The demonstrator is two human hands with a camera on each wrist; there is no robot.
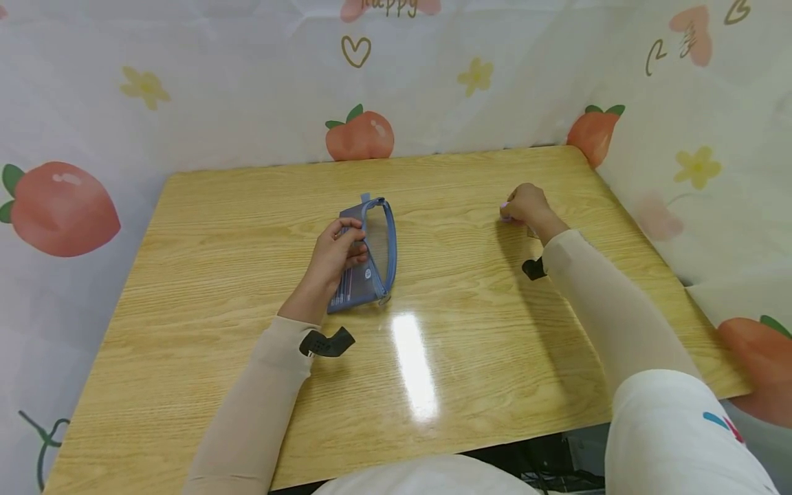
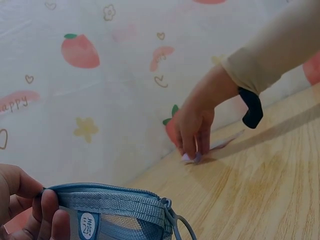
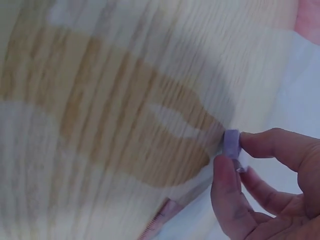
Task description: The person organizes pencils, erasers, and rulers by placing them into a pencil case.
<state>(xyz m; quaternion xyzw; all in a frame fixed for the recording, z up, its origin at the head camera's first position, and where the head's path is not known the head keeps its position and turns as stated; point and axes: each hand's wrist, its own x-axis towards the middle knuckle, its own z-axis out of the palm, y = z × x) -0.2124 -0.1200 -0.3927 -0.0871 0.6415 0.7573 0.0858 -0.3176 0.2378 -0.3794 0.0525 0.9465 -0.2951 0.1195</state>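
My right hand (image 1: 529,204) pinches a purple block (image 3: 231,143) toward the tabletop's (image 1: 495,385) far right corner. The pouch (image 1: 357,287) lies leftward of it, long axis running near edge to far edge, mouth gaping rightward; my left hand (image 1: 329,254), the nearer, pinches its rim.

The pouch (image 1: 357,290) is blue with see-through mesh, pinched at its rim by the left hand (image 1: 337,251). Its zip (image 1: 392,251) is undone, the mouth gaping on the side toward the right hand (image 1: 529,205). A ring pull (image 1: 385,300) sits at the end nearer the person than the left hand; a small white label (image 1: 368,273) shows just beside that hand's fingers. The block (image 3: 231,143), small and lilac, is pinched between the right hand's thumb and fingers, close to the counter (image 1: 458,275).
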